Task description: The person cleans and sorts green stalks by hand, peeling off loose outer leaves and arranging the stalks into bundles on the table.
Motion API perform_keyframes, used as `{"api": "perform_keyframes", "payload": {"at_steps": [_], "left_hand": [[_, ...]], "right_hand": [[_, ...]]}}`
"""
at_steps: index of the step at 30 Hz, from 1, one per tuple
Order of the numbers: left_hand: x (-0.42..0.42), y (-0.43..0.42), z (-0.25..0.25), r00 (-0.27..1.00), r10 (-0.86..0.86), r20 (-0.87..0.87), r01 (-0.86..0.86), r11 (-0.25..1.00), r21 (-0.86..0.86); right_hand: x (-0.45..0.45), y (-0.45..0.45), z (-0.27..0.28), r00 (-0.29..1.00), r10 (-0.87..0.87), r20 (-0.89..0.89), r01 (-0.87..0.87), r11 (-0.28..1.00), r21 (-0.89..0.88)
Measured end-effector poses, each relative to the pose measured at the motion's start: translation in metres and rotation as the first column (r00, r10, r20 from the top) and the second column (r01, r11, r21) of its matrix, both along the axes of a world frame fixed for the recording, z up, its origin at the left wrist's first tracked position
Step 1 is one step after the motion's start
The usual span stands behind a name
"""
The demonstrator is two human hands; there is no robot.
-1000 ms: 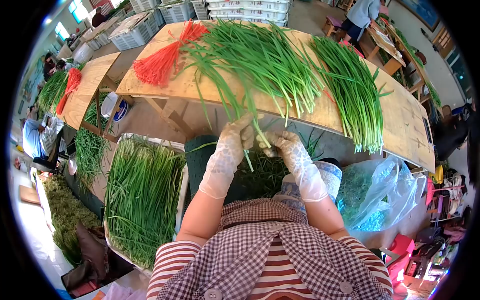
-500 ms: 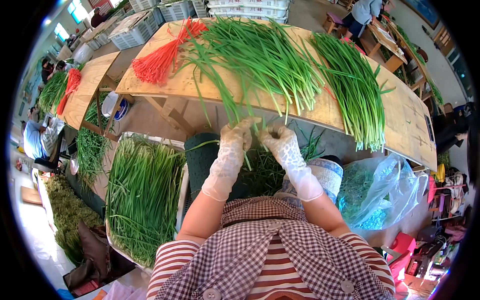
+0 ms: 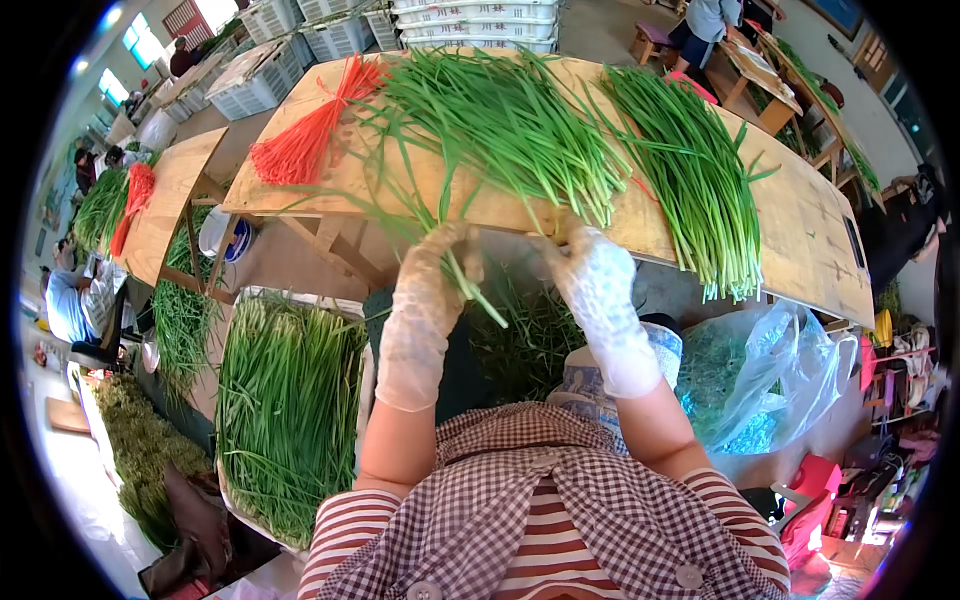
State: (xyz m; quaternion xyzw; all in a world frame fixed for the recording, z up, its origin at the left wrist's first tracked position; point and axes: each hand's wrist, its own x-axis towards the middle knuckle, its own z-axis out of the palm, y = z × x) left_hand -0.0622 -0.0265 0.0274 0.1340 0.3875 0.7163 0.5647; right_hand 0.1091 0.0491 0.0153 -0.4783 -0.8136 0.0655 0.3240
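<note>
Both of my hands wear thin whitish gloves. My left hand (image 3: 440, 265) is closed around a few garlic chives (image 3: 470, 285); their pale ends point down and their leaves spread over the table edge. To its right, my right hand (image 3: 590, 265) is raised by the table's front edge, just below the pale ends of a big garlic chive pile (image 3: 500, 120). Motion smears its fingertips, so whether they pinch a stalk is unclear. A second bundle of garlic chives (image 3: 690, 180) lies farther right on the wooden table (image 3: 810, 240).
Red ties (image 3: 305, 140) lie at the table's left. A white crate (image 3: 362, 400) full of garlic chives stands at my left; loose greens (image 3: 525, 340) lie below my hands. A clear plastic bag (image 3: 780, 370) is on the right. Stacked crates (image 3: 475, 25) and other people are farther back.
My left hand has shifted left with the chives, whose leaves have swung left. My right hand has moved slightly right and up, away from the left. The view has tilted a little.
</note>
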Motion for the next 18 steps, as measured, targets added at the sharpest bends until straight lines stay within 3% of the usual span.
{"api": "perform_keyframes", "payload": {"at_steps": [2,5,6,7,9,10,12,13,15,17,18], "left_hand": [[-0.002,0.005,-0.022,0.998,-0.061,-0.022,0.061,0.997,-0.037],[0.005,0.007,-0.03,0.971,0.01,-0.24,-0.075,0.962,-0.264],[0.006,0.01,-0.035,0.965,-0.045,-0.257,-0.018,0.972,-0.235],[0.012,0.018,-0.042,0.986,-0.017,-0.166,-0.022,0.973,-0.232],[0.021,0.019,-0.042,0.998,-0.022,-0.062,0.015,0.994,-0.112],[0.019,0.019,-0.035,0.99,0.0,-0.143,-0.005,0.999,-0.038],[0.014,0.014,0.0,0.954,0.063,-0.292,-0.031,0.993,0.112],[0.024,0.012,0.031,0.936,0.199,-0.29,-0.165,0.977,0.138],[0.002,0.01,0.043,0.988,-0.156,-0.004,0.147,0.918,0.367],[0.0,0.019,0.037,0.983,-0.149,0.105,0.111,0.946,0.305],[-0.001,0.023,0.031,0.977,-0.143,0.159,0.095,0.957,0.275]], "right_hand": [[-0.01,0.015,-0.021,0.996,0.092,0.014,-0.09,0.99,-0.108],[-0.01,0.002,-0.016,0.985,0.076,-0.155,-0.106,0.974,-0.198],[-0.01,-0.006,-0.016,0.975,0.068,-0.212,-0.126,0.954,-0.271],[-0.009,-0.013,-0.023,0.975,0.13,-0.182,-0.175,0.951,-0.256],[-0.009,-0.03,-0.023,0.939,0.339,-0.052,-0.341,0.939,-0.048],[-0.006,-0.032,-0.025,0.922,0.386,-0.04,-0.387,0.921,-0.03],[-0.002,-0.024,0.004,0.984,0.173,0.043,-0.177,0.976,0.126],[-0.001,-0.017,0.016,0.995,0.062,0.075,-0.076,0.976,0.202],[-0.003,0.014,0.019,0.998,-0.015,0.068,-0.013,0.922,0.388],[-0.002,0.048,-0.006,0.916,-0.156,0.371,0.044,0.955,0.294],[-0.004,0.058,-0.014,0.918,-0.16,0.364,0.056,0.959,0.279]]}}
